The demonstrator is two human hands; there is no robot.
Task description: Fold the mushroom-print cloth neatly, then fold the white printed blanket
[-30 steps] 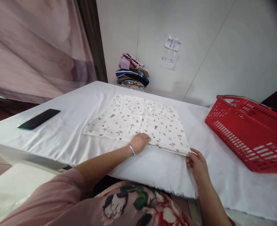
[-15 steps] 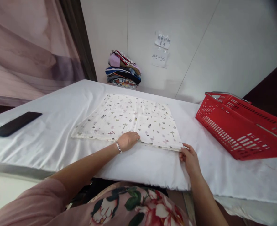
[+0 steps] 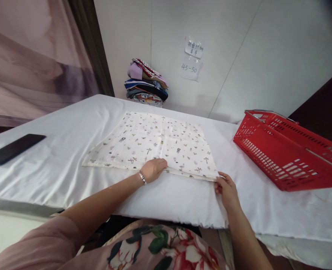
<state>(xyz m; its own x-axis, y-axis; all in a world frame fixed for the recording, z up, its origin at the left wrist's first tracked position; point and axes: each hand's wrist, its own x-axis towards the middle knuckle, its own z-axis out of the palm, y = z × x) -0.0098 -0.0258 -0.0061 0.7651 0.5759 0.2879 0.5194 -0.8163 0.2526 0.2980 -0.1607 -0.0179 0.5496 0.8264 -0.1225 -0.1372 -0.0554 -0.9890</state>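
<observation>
A white cloth with small printed figures lies flat on the white-covered table. My left hand rests at the middle of the cloth's near edge, fingers curled and pinching that edge. My right hand is at the cloth's near right corner, its fingers closed on the corner. A silver bracelet is on my left wrist.
A red plastic basket stands on the table to the right. A black phone lies at the far left. A stack of folded clothes sits against the back wall, below two paper notes. A pink curtain hangs at left.
Both hands stay on the cloth's near edge. The view has shifted slightly, so things sit a little further left than a second ago.
</observation>
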